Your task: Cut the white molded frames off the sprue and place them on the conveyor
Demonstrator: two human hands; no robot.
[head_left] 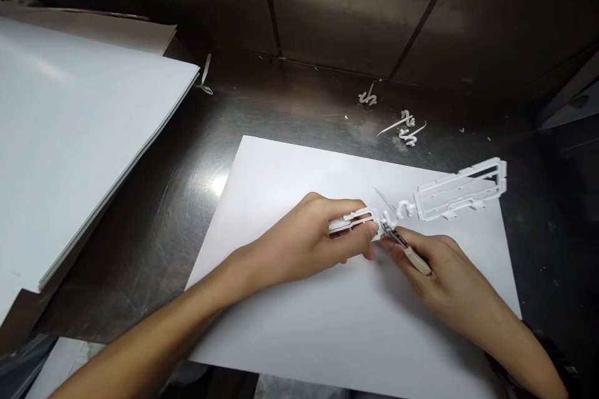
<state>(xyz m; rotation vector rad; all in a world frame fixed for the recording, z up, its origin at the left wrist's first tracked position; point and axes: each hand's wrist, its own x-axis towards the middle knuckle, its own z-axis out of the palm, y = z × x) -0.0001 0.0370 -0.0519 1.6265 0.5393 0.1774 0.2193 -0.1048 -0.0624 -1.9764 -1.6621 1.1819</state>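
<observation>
My left hand [322,230] is closed around one white plastic frame [367,217], pinching its right end between thumb and fingers. A curly white sprue [403,208] joins that piece towards a second white plastic frame [461,190], which sticks out up and to the right. In my right hand [435,262] is a pair of small nippers [414,259] with a cream handle. Their metal jaws are at the sprue, right beside the held frame's end. Whether the jaws have closed on the plastic is too small to tell. Below both hands lies a white sheet [262,324].
Cut curly sprue scraps [407,128] lie on the metal table [163,212] behind the sheet, with another scrap [206,78] farther left. A stack of large white sheets [93,112] covers the left side. A metal wall [327,6] rises at the back.
</observation>
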